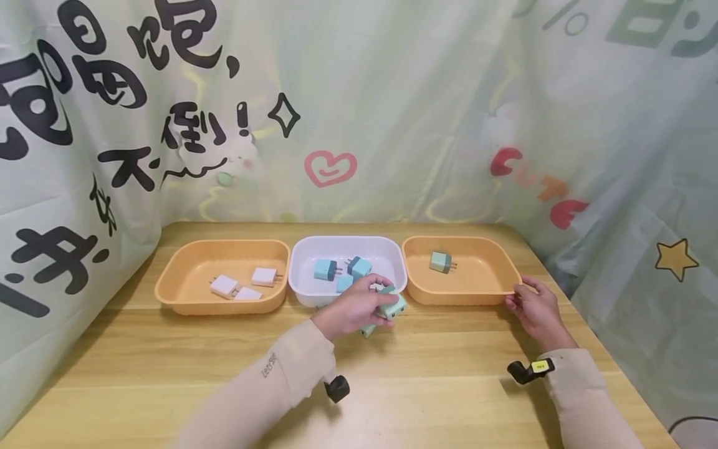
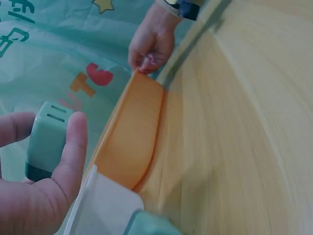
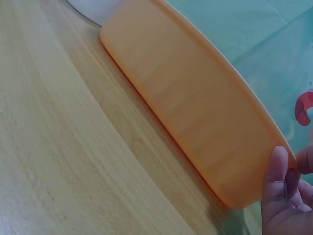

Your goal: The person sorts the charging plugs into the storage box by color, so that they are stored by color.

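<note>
My left hand (image 1: 356, 308) is over the front edge of the white tray (image 1: 314, 300). Between thumb and finger it pinches a green charger plug (image 2: 47, 139) with two slots in its end. A second green charger (image 1: 368, 330) shows below that hand; how it is held cannot be told. Blue chargers (image 1: 325, 269) with dark prong ends lie inside the white tray. At the far right, my right hand (image 1: 538, 312) grips the front right corner of an orange tray (image 3: 181, 103). One green charger (image 1: 440, 262) lies in that tray.
Another orange tray (image 1: 185, 305) stands at the left, holding white chargers (image 1: 265, 276). All three trays sit side by side on a wooden table (image 1: 426, 386). A printed curtain (image 1: 392, 112) hangs behind and along both sides.
</note>
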`<move>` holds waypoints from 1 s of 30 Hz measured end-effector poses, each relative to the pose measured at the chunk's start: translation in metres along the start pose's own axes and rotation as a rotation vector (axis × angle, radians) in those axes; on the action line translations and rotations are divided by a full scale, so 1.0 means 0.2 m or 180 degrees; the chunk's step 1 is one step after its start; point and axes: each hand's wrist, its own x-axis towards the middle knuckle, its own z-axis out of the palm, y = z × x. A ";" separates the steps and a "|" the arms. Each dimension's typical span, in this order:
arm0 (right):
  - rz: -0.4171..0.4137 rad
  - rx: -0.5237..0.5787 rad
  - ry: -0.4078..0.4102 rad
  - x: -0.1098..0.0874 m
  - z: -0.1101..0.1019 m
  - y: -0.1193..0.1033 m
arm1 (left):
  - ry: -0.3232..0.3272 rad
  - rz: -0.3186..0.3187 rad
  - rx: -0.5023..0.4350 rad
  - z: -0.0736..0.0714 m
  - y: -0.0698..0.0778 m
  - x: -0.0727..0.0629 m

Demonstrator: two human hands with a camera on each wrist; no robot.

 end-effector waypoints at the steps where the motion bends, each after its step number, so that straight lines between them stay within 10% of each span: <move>1: 0.0000 -0.0002 0.0001 0.00 0.00 0.00 | 0.0021 0.0015 -0.0087 0.01 0.00 0.01; 22: 0.0059 0.0240 -0.0169 0.01 0.00 -0.01 | -0.0249 -0.0182 -0.1313 0.17 0.06 0.27; 30: 0.0071 0.0225 -0.0173 0.00 -0.01 -0.01 | 0.0037 -0.0209 -0.1933 0.22 0.06 0.34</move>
